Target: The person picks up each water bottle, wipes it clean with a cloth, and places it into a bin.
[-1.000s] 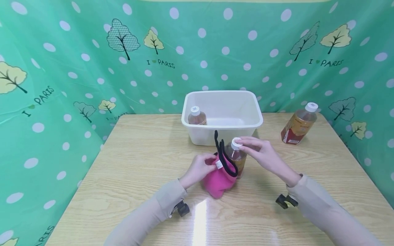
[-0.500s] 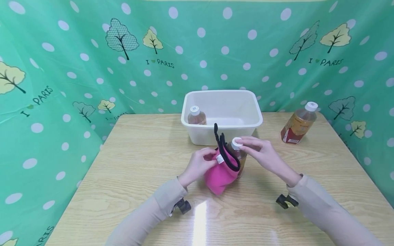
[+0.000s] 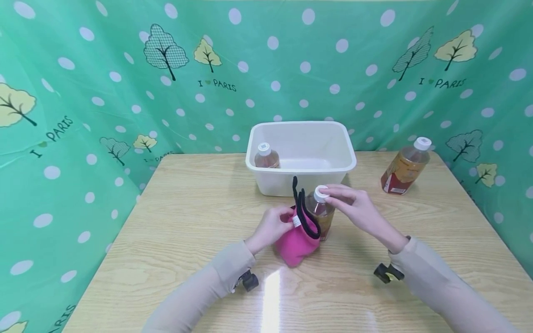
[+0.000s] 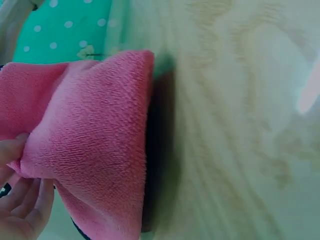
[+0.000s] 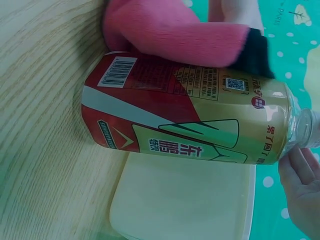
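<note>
My left hand (image 3: 270,226) pinches a fluffy pink towel (image 3: 294,247) with black edging, a black hanging loop and a white tag. In the left wrist view the towel (image 4: 100,125) hangs folded from thumb and fingers, close over the table. It lies against the side of a drink bottle (image 3: 325,223) standing upright. At the top, my right hand (image 3: 354,206) pinches the bottle's white cap (image 3: 321,193) between thumb and fingers. The right wrist view shows the bottle's red and gold label (image 5: 185,110), with the towel (image 5: 175,37) along one side.
Right behind the bottle stands a white plastic bin (image 3: 300,180). Inside it, at the left, is another capped bottle (image 3: 267,158). A third bottle (image 3: 403,170) stands at the table's back right. A green dotted curtain (image 3: 266,69) hangs behind the wooden table (image 3: 187,208).
My left hand has moved the towel slightly up along the bottle, then back down. The right hand has stayed on the cap, and the bottle has kept its place.
</note>
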Available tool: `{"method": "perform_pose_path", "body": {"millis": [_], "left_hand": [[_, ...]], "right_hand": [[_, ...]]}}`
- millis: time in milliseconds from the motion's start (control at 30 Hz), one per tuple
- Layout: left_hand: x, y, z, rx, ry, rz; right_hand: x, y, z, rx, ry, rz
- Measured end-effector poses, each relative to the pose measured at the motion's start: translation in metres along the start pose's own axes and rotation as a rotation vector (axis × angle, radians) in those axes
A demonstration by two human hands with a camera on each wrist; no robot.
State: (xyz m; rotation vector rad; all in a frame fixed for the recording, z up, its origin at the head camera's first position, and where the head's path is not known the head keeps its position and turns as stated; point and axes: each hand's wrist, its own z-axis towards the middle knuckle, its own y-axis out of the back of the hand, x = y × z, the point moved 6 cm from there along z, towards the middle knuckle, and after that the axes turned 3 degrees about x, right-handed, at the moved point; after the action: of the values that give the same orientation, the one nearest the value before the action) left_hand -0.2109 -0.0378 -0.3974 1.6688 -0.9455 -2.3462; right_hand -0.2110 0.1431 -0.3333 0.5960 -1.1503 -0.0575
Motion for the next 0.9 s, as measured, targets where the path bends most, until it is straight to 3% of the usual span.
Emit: {"method": "perform_pose_path", "body": {"millis": [33,167,467,900], "left_hand": [[0.007,-0.003,0.0,0.009,-0.006,0.019],[0.009,-0.006,-0.001,0.024,-0.041,0.056],[0.014,-0.008,-0.002,0.028,0.017,0.055],[0.015,0.005,-0.01,0.024,0.053,-0.029]], "right_hand": [[0.0,0.0,0.0,0.001,-0.004,-0.004],[0.0,0.0,-0.001,0.006,-0.019,-0.01],[0.002,-0.002,-0.002,-0.023,0.011,-0.003],[0.017,-0.001,-0.004,-0.227,0.059,-0.148]]}}
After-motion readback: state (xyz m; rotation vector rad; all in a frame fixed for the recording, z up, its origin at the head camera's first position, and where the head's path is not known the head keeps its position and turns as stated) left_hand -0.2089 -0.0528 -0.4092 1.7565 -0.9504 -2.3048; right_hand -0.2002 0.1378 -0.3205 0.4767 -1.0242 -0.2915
